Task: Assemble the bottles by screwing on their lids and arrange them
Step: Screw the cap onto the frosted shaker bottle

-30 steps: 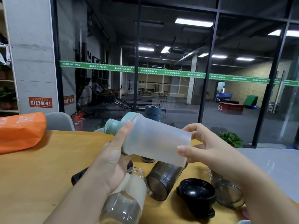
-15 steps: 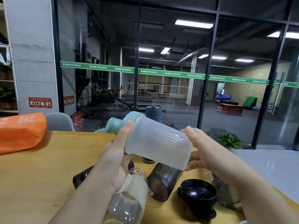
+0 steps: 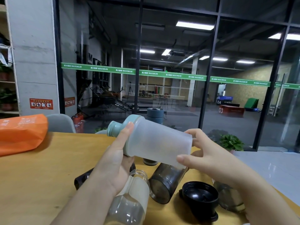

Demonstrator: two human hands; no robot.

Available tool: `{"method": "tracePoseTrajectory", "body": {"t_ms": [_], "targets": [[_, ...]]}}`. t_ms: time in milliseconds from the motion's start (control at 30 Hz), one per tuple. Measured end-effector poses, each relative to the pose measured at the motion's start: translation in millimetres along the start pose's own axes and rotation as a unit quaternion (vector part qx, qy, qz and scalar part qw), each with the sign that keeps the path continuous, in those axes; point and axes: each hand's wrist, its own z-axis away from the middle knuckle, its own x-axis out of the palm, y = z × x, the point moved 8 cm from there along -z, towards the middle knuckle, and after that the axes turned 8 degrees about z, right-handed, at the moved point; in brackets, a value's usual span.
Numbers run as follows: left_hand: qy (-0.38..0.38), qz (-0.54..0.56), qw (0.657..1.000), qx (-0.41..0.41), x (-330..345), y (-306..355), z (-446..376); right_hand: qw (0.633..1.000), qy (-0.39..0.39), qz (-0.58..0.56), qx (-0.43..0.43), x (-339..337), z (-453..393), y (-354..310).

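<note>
I hold a frosted white bottle [image 3: 155,142] on its side above the table, its pale green lid [image 3: 123,125] pointing left. My left hand [image 3: 113,161] grips the lid end, thumb along the lid's edge. My right hand [image 3: 206,153] grips the bottle's base, thumb in front and fingers behind. Below lie a clear bottle with a cream band [image 3: 129,200], lidless, a smoky grey bottle [image 3: 165,182], a black lid [image 3: 200,198] lying open side up, and another grey bottle [image 3: 230,197] partly behind my right forearm.
An orange bag [image 3: 21,132] lies at the table's far left. A dark blue bottle [image 3: 155,115] stands behind the held one near the wooden table's [image 3: 40,172] far edge. A black object [image 3: 82,179] shows under my left wrist. Glass wall behind; table edge at right.
My right hand has turned around the bottle's base, thumb back in front of it. The bottle stays in about the same place, tilted slightly.
</note>
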Motion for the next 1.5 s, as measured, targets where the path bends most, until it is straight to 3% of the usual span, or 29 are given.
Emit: {"method": "tracePoseTrajectory", "body": {"t_ms": [133, 500, 633, 733, 967, 1333, 1500], "targets": [[0.006, 0.013, 1.0, -0.01, 1.0, -0.8, 1.2, 0.999, 0.027, -0.029, 0.023, -0.9, -1.9, 4.4], [-0.012, 0.007, 1.0, -0.004, 3.2, -1.5, 0.0, 0.994, -0.006, -0.018, 0.11, 7.0, -4.5, 21.8], [-0.005, -0.001, 1.0, 0.001, 2.0, -1.3, -1.0, 0.998, 0.016, -0.043, 0.046, 3.0, -3.3, 6.2], [0.0, 0.007, 1.0, 0.002, 1.0, -1.1, -0.2, 1.0, -0.002, 0.025, -0.007, 5.2, -0.5, -5.6], [0.006, 0.025, 1.0, 0.003, 0.9, 0.4, 0.9, 0.998, 0.046, 0.005, -0.034, -3.2, -1.1, -6.9], [-0.002, 0.026, 1.0, -0.012, 1.6, -3.0, 0.0, 0.994, 0.087, 0.002, 0.066, -9.2, -2.7, 8.1], [-0.025, 0.014, 1.0, -0.013, 6.4, -5.3, 0.6, 0.987, 0.058, -0.051, 0.138, -3.6, -6.9, 22.7]]}}
